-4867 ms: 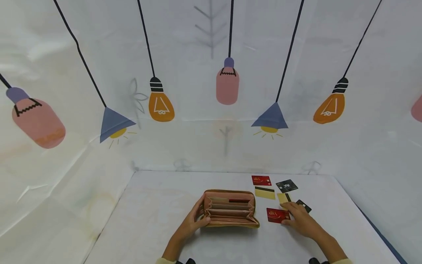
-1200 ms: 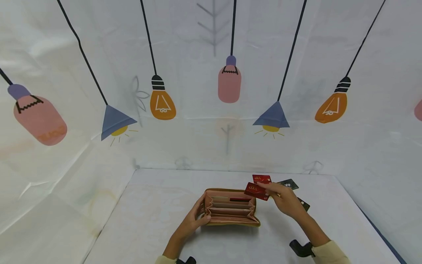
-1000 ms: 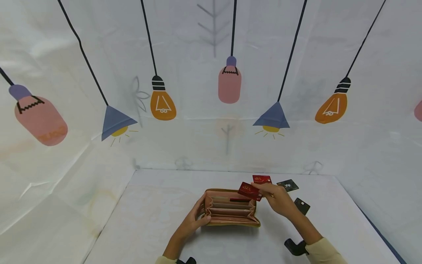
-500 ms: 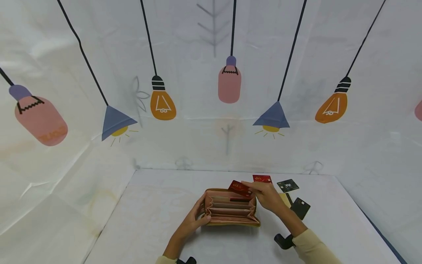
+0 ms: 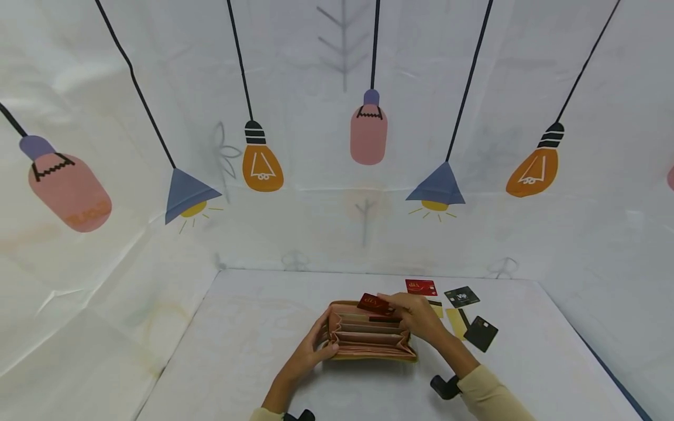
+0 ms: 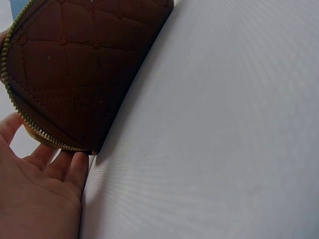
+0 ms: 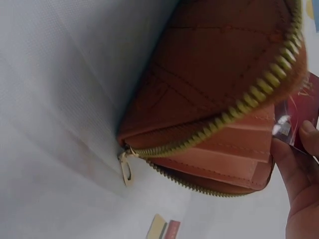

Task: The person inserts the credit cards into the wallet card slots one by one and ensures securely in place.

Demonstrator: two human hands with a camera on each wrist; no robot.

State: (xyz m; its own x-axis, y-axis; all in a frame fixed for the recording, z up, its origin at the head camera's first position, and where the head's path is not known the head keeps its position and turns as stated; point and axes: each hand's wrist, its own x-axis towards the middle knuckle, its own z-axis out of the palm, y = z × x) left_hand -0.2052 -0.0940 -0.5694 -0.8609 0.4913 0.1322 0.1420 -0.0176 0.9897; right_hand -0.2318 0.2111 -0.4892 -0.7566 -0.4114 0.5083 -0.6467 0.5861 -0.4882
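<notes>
An unzipped brown zip-around wallet [image 5: 368, 354] stands on the table, its pink pleated compartments facing up. My left hand [image 5: 308, 352] grips its left end, thumb over the front edge; the left wrist view shows fingers [image 6: 62, 164] along the zipper and the quilted cover. Between the thumb and fingers of my right hand [image 5: 418, 316] is a red VIP card [image 5: 372, 302], tilted over the wallet's back compartment. A dark red card edge [image 5: 384, 319] shows inside one slot. In the right wrist view, the pinched red card [image 7: 305, 107] overlaps the inner pockets beside the gold zipper.
To the right of the wallet lie a red card [image 5: 421, 287], a black VIP card [image 5: 461, 296], a gold card [image 5: 456, 323] and another black card [image 5: 481, 334]. A second gold card [image 5: 436, 308] is partly hidden by my right hand. A white lamp-printed sheet [image 5: 316, 234] rises behind the white table [image 5: 247, 327].
My right hand has picked the nearest red card off the table and carried it left, over the wallet's back compartment. My left hand keeps its hold on the wallet.
</notes>
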